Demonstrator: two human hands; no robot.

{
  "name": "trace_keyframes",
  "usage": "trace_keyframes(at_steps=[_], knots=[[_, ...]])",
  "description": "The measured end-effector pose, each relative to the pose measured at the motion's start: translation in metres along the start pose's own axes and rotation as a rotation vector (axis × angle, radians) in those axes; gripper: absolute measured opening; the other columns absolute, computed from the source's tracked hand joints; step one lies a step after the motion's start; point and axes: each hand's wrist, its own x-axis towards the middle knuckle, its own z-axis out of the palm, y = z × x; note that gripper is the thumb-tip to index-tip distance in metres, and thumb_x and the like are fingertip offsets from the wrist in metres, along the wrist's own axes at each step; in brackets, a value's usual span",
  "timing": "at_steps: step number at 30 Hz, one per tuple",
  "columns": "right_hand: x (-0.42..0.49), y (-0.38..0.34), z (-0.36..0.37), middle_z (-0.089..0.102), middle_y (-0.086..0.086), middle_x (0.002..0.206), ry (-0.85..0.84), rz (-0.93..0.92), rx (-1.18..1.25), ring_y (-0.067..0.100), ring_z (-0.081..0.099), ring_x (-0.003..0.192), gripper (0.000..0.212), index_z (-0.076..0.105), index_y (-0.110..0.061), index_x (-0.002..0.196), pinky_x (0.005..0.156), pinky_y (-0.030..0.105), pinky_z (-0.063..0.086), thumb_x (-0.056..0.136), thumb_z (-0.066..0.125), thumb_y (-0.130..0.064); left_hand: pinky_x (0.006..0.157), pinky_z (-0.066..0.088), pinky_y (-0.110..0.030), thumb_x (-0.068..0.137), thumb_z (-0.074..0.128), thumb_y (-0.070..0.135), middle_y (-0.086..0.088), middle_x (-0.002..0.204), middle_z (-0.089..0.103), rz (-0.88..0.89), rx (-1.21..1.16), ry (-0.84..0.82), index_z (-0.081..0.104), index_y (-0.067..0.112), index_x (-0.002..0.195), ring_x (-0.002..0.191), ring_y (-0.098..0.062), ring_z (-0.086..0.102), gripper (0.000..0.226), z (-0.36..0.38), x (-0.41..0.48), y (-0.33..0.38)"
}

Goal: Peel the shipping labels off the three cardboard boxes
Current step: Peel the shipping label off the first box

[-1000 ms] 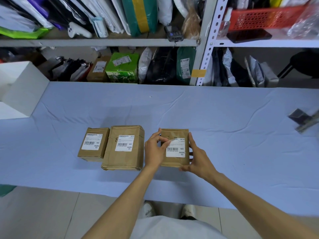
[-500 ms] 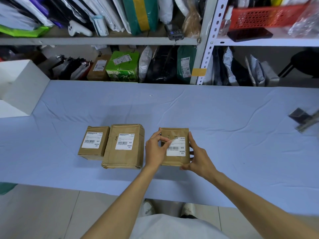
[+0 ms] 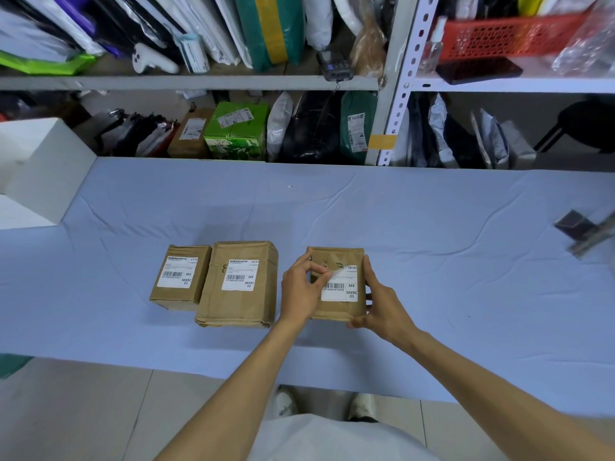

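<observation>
Three brown cardboard boxes stand in a row on the blue table (image 3: 432, 261). The left box (image 3: 181, 277) and the middle box (image 3: 238, 284) each carry a flat white shipping label. On the right box (image 3: 336, 257) the white label (image 3: 341, 289) has its upper left corner lifted. My left hand (image 3: 301, 287) pinches that lifted corner between thumb and forefinger. My right hand (image 3: 382, 301) grips the right box along its right side and near corner.
A white open carton (image 3: 36, 171) sits at the table's far left. A metal shelf rack (image 3: 389, 84) packed with parcels and bags stands behind the table. A dark metal object (image 3: 579, 227) lies at the right edge. The table's near edge runs just before my body.
The label's upper left corner has come further off the right box, peeled down and left by my left hand. My right hand keeps its hold on the box.
</observation>
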Motion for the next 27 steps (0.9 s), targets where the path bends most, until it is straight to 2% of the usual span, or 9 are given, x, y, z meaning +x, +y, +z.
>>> trace_keyframes(at_steps=[4, 9, 13, 22, 27], knots=[[0.001, -0.0005, 0.0011, 0.052, -0.007, 0.124, -0.01, 0.007, 0.001, 0.015, 0.061, 0.1, 0.134, -0.014, -0.039, 0.148, 0.078, 0.028, 0.058, 0.065, 0.083, 0.0, 0.111, 0.036, -0.031, 0.08, 0.074, 0.014, 0.001, 0.15, 0.04, 0.051, -0.035, 0.0, 0.07, 0.012, 0.082, 0.136, -0.008, 0.04, 0.005, -0.0006, -0.0017, -0.005], [0.0008, 0.0008, 0.0015, 0.053, -0.005, 0.126, -0.005, 0.01, 0.005, 0.016, 0.062, 0.1, 0.134, -0.014, -0.041, 0.148, 0.078, 0.033, 0.059, 0.065, 0.081, 0.002, 0.111, 0.037, -0.04, 0.078, 0.075, 0.015, -0.003, 0.147, 0.044, 0.059, -0.034, 0.001, 0.069, 0.019, 0.077, 0.133, -0.006, 0.043, 0.008, -0.0026, 0.0003, -0.0086], [0.0007, 0.001, 0.0019, 0.056, -0.004, 0.123, 0.002, 0.012, 0.01, 0.018, 0.063, 0.096, 0.133, -0.014, -0.045, 0.147, 0.077, 0.037, 0.059, 0.065, 0.08, 0.002, 0.112, 0.036, -0.041, 0.078, 0.075, 0.014, -0.002, 0.148, 0.044, 0.047, -0.043, -0.011, 0.069, 0.021, 0.076, 0.134, -0.007, 0.042, 0.01, -0.0032, 0.0001, -0.0062], [0.0023, -0.0008, 0.0012, 0.056, -0.002, 0.125, -0.005, 0.022, 0.002, 0.02, 0.063, 0.099, 0.134, -0.015, -0.041, 0.148, 0.082, 0.039, 0.058, 0.065, 0.081, 0.001, 0.113, 0.035, -0.04, 0.078, 0.075, 0.015, -0.003, 0.149, 0.042, 0.03, -0.053, -0.036, 0.07, 0.017, 0.078, 0.135, -0.009, 0.041, 0.005, -0.0023, 0.002, -0.004], [0.0014, -0.0009, 0.0004, 0.055, -0.005, 0.122, -0.013, 0.02, 0.004, 0.017, 0.063, 0.098, 0.134, -0.015, -0.04, 0.148, 0.08, 0.032, 0.058, 0.065, 0.082, 0.001, 0.113, 0.035, -0.041, 0.078, 0.075, 0.015, -0.001, 0.149, 0.042, 0.018, -0.064, -0.034, 0.071, 0.017, 0.079, 0.135, -0.009, 0.041, 0.004, -0.0015, 0.0029, -0.0045]])
